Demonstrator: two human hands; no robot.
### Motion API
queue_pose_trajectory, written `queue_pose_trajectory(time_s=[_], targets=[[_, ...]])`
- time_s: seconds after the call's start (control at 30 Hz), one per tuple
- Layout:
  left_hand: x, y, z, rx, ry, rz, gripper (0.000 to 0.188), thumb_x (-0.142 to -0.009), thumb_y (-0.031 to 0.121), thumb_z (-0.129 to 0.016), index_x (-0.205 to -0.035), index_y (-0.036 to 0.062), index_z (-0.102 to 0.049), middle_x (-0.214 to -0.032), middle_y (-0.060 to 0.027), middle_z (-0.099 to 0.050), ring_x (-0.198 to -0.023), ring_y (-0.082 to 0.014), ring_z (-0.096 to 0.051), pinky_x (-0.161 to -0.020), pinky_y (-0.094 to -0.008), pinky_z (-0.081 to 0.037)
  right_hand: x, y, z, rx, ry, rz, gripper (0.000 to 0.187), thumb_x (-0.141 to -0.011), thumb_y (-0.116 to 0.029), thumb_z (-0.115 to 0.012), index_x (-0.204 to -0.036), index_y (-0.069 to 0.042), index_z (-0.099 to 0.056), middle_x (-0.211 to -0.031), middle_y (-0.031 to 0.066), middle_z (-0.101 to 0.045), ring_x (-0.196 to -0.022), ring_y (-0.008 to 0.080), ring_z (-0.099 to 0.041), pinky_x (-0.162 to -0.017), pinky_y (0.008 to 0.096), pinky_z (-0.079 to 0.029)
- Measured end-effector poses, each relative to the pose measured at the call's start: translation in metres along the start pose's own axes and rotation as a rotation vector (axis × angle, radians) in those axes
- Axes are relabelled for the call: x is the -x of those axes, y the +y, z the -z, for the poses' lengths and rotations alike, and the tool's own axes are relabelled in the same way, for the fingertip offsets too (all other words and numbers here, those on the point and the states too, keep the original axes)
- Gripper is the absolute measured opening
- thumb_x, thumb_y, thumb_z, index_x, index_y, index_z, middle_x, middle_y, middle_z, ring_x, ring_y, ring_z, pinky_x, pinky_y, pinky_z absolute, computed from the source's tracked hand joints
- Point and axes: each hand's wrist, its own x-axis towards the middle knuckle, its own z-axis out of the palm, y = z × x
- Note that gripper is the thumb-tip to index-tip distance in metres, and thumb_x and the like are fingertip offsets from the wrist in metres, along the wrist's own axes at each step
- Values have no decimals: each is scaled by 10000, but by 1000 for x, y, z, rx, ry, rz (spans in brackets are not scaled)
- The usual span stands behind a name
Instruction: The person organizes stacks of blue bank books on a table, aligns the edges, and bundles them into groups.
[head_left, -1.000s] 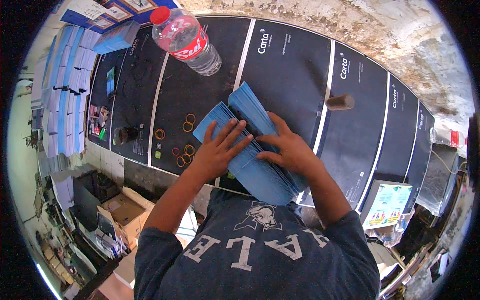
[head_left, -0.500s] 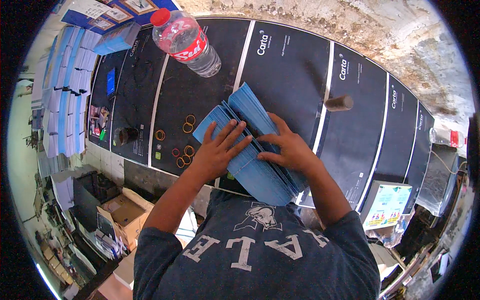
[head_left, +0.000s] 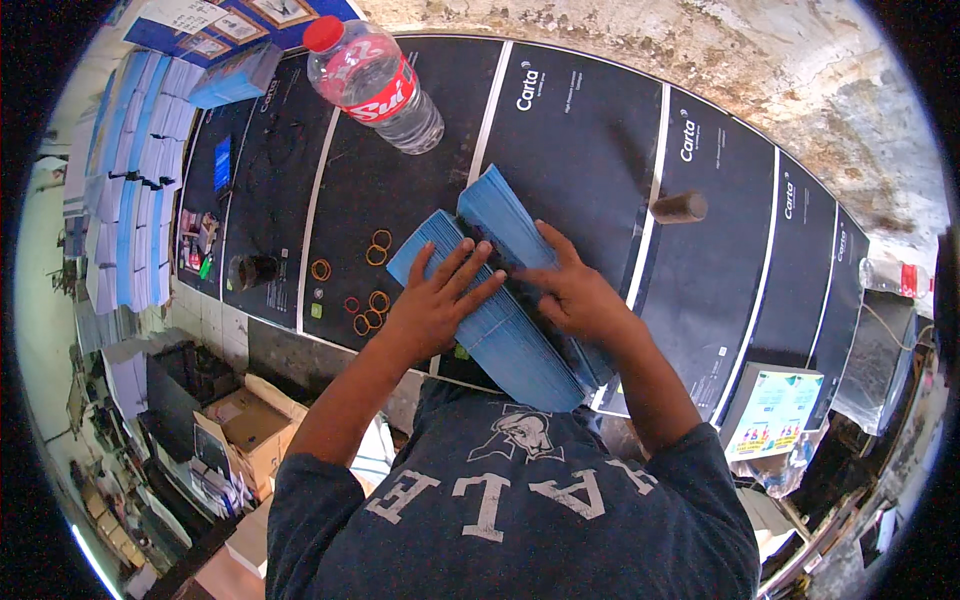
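Fanned stack of blue sheets (head_left: pixel 500 300) at centre of dark work surface (head_left: pixel 570 130), long axis running from 11 o'clock down to 5 o'clock, lower end overhanging near table edge close to torso. Upper end split into two leaves, one lifted toward 12 o'clock.

Left hand (head_left: pixel 435 300) flat on left half of stack, fingers spread, pressing down, gripping nothing. Right hand (head_left: pixel 570 295) flat on right half, fingers reaching toward 10 o'clock across the crease between leaves, thumb side near left fingertips. Hands close together, almost touching at fingertips, both open palm-down on paper.

Scatter of rubber bands (head_left: pixel 365 290) at 9 o'clock of stack, just beside left wrist. Small dark cylinder (head_left: pixel 678 208) at 2 o'clock, well apart. Plastic water bottle with red label (head_left: pixel 375 85) lying on its side at 11 o'clock, near. Small dark cup-like item (head_left: pixel 250 270) farther out at 9 o'clock. Piles of blue and white paper (head_left: pixel 130 180) along far left edge.

Risks, as judged: uneven pressure between palms likely to let the fan slide and skew; overhanging lower end prone to spill off table edge; bottle on its side free to roll toward paper; stray bands liable to catch under sheets if stack shifts toward 9 o'clock.
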Motion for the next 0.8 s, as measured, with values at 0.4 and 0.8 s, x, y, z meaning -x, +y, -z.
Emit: queue_pose_trajectory(time_s=[0.4,0.8], targets=[[-1,2,1,16,26,-11,746,-794,185,-671,-1493,239,-419,-1627,-109,-248,-1503,-316,-231,-1182,-614,-112,1,14,-3,226,68,209,422,-828,-423,-757,-1118,-119,-724,-1579,235,-251,-1370,455,-413,-1077,467,-429],[-1,1,1,5,-1,2,760,-789,151,-664,-1496,265,-411,-1632,-89,-243,-1505,-305,-230,-1179,-619,-123,2,-2,-1,276,29,103,492,-798,-496,-765,-1137,-144,-712,-1587,217,-243,-1317,457,-478,-1032,478,-471]])
